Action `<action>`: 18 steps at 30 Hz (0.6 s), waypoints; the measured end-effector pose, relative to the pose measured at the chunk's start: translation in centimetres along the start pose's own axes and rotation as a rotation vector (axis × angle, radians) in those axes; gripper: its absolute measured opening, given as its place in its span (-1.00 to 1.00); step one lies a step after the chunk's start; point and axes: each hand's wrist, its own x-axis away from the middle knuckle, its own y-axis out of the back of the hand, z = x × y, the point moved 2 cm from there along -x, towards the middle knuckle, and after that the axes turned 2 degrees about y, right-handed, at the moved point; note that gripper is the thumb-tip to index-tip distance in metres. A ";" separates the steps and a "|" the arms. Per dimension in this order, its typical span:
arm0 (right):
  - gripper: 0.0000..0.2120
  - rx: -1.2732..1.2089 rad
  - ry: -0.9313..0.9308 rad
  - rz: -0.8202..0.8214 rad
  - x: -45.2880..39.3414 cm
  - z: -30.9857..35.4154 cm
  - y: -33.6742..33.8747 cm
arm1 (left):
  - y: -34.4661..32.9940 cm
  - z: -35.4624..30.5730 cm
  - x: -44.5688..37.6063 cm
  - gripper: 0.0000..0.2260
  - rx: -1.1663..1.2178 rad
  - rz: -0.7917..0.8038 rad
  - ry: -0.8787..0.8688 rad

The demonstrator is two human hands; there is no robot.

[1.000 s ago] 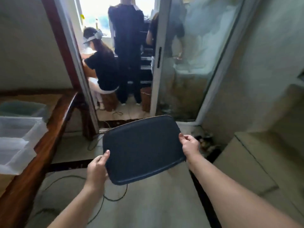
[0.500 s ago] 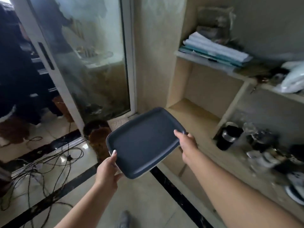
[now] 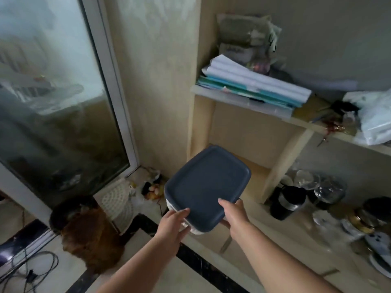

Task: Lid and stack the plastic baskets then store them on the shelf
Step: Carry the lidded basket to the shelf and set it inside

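- Left hand gripping near left corner of dark blue rectangular plastic lid, fingers closed over its rim.
- Right hand clasping near right corner, thumb on top.
- Pale translucent plastic basket under lid, held in air before lower ledge of beige wooden shelf.
- Farther, on upper ledge: stack of white and teal papers.
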 end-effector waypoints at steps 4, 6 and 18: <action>-0.64 0.017 0.021 -0.039 -3.8 1.1 -1.4 | -2.8 -2.6 -4.9 -0.75 -0.051 0.002 0.069; -0.67 0.059 0.007 -0.086 -6.3 1.6 -1.6 | -3.9 -3.2 -7.4 -0.67 -0.051 0.006 0.114; -0.72 0.278 -0.037 -0.069 -21.3 5.9 -2.0 | -10.9 -5.1 -19.1 -0.71 0.062 -0.061 0.214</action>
